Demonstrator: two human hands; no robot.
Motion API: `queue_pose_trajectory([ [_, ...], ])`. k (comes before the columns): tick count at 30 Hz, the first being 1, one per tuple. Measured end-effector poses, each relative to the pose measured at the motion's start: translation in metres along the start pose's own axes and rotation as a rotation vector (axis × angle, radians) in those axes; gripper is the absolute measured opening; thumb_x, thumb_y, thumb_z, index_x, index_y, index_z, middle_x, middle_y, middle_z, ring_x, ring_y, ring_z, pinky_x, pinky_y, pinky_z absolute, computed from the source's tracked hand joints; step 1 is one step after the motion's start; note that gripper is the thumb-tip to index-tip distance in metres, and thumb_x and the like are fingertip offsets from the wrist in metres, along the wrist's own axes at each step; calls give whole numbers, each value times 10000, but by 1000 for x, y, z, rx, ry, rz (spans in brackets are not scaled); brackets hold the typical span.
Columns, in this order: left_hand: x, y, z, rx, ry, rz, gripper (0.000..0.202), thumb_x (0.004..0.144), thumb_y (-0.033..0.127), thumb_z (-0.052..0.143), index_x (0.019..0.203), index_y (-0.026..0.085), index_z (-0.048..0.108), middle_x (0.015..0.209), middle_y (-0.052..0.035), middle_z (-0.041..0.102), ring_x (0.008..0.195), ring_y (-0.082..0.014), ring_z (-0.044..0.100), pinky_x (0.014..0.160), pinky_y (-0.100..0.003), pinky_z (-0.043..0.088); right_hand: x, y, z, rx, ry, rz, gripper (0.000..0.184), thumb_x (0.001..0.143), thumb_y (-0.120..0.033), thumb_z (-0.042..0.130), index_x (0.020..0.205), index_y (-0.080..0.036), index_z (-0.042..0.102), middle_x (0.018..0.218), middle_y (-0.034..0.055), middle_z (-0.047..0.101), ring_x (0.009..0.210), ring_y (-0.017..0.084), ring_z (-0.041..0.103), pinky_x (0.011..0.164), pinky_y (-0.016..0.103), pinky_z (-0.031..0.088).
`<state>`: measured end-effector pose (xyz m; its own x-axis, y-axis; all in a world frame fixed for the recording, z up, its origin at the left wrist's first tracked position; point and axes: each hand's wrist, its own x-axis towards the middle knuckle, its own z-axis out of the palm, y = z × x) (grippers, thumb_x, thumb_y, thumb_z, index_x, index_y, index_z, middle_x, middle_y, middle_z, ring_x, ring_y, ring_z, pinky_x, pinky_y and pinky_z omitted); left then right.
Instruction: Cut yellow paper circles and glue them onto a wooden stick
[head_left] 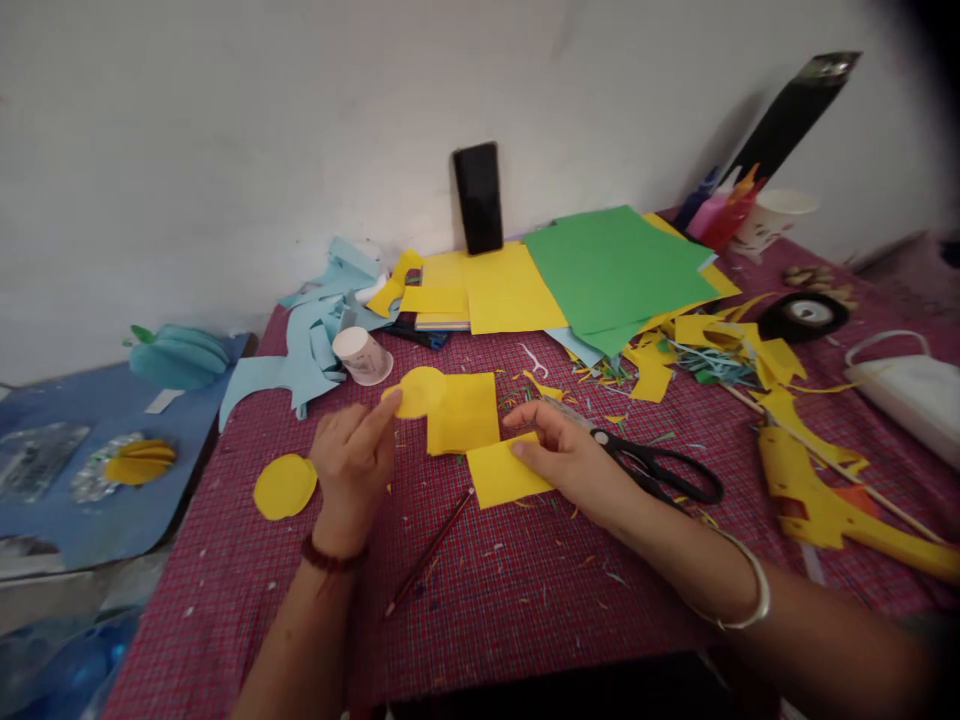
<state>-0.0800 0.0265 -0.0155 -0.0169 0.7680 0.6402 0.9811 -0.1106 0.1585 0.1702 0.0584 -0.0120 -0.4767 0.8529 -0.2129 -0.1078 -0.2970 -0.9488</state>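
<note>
My right hand (562, 455) pinches a yellow paper rectangle (499, 478) between thumb and fingers. My left hand (356, 460) is closed, its index fingertip at the edge of a yellow paper circle (421, 390), which it seems to grip; the thumb is hidden. That circle overlaps the corner of a yellow paper square (469, 415) on the table. Left of my left hand lies a stack of yellow paper circles (283, 488). A pencil (429, 553) rests on the cloth between my arms. Black-handled scissors (660, 468) lie beside my right hand, their blades partly hidden.
A checked cloth (525, 590) covers the table. Behind are a paper cup (361, 355), light-blue paper scraps (304, 340), green sheets (619, 275) and a phone (478, 198) against the wall. A yellow glue gun (806, 490) lies at right. Paper pumpkins, one teal (180, 357), sit at left.
</note>
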Motion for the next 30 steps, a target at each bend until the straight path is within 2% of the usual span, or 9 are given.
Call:
queue_pose_trajectory([
  [2, -10, 17, -7, -174, 27, 41, 323, 848, 111, 530, 1103, 230, 690, 730, -35, 652, 682, -156, 606, 653, -271, 445, 1, 2, 0, -86, 14, -66, 146, 736, -175, 580, 875, -214, 560, 742, -24, 565, 582, 110, 482, 537, 239, 365],
  [4, -18, 32, -10, -306, 18, 102, 365, 826, 62, 545, 1123, 235, 668, 925, -50, 720, 805, -156, 668, 702, -253, 494, 2, 3, 0, -160, 1, -73, 87, 763, -152, 540, 813, -190, 601, 697, -24, 544, 557, 99, 435, 517, 231, 321],
  [6, -23, 42, -10, -391, 19, 153, 377, 803, 48, 574, 1116, 238, 663, 1001, -45, 734, 850, -159, 693, 736, -251, 530, 3, 3, 1, -125, -48, -40, 88, 794, -160, 527, 770, -172, 612, 669, -25, 540, 558, 94, 433, 528, 229, 319],
  [10, -24, 56, -7, -498, -48, 194, 403, 780, 31, 588, 1123, 233, 647, 1000, -37, 742, 854, -152, 707, 766, -256, 567, 4, 0, 4, 55, -139, -16, 71, 796, -192, 579, 734, -161, 593, 692, -27, 566, 610, 92, 484, 595, 231, 372],
  [14, -23, 61, -8, -536, -96, 226, 432, 774, -7, 545, 1121, 231, 638, 984, -36, 745, 869, -139, 707, 800, -247, 570, 3, -1, 5, 97, -170, 18, 69, 767, -221, 629, 771, -165, 588, 675, -37, 557, 588, 84, 477, 571, 224, 360],
  [22, -26, 62, -7, -608, -123, 285, 361, 743, -5, 555, 1016, 200, 671, 945, -57, 746, 871, -168, 707, 816, -264, 560, 3, 6, 6, 28, -177, 57, 337, 628, -400, 758, 697, -181, 512, 598, -70, 490, 506, 68, 404, 505, 215, 314],
  [24, -30, 64, -8, -694, -179, 132, 390, 764, 20, 554, 1079, 227, 657, 983, -44, 736, 885, -164, 698, 816, -266, 551, 3, 7, 6, 2, -161, 60, 331, 638, -397, 750, 677, -186, 499, 577, -78, 460, 491, 66, 382, 489, 213, 291],
  [27, -32, 69, -12, -953, -291, -312, 356, 852, 159, 527, 1186, 259, 596, 970, -26, 707, 863, -153, 673, 769, -269, 539, 3, 8, 6, -22, -136, 57, 259, 699, -330, 697, 663, -192, 479, 561, -82, 440, 479, 69, 375, 477, 212, 271],
  [30, -28, 75, -12, -1194, -361, -574, 214, 838, 308, 574, 1024, 222, 632, 811, -5, 655, 716, -139, 617, 636, -238, 505, 3, 11, 6, -45, -111, 37, 207, 743, -266, 636, 653, -193, 465, 557, -82, 433, 477, 74, 381, 482, 213, 286],
])
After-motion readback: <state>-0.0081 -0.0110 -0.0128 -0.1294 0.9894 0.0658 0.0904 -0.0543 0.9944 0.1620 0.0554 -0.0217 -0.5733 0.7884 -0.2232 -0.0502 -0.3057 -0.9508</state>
